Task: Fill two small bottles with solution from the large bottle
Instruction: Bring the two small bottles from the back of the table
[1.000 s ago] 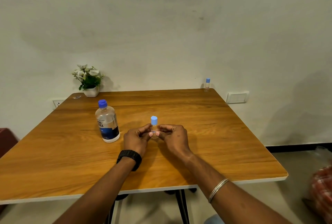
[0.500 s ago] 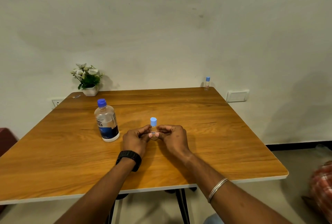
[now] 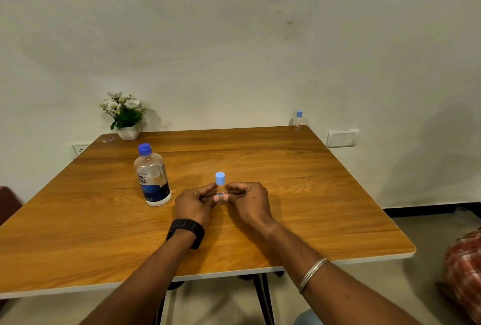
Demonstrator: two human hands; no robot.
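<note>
A small clear bottle (image 3: 220, 186) with a light blue cap stands upright on the wooden table (image 3: 286, 194), near its middle. My left hand (image 3: 195, 203) and my right hand (image 3: 248, 201) pinch its body from either side with fingertips. The large clear bottle (image 3: 152, 176), blue-capped with a dark blue label, stands capped just left of my left hand. A second small bottle (image 3: 298, 120) with a blue cap stands at the table's far right corner by the wall.
A white pot of white flowers (image 3: 125, 115) sits at the far left corner. A wall socket (image 3: 341, 138) is beside the table's right edge. Something red and checked (image 3: 466, 272) lies on the floor at right.
Both hands keep their hold on the small bottle; it sits slightly lower than a second ago. Otherwise nothing has visibly moved.
</note>
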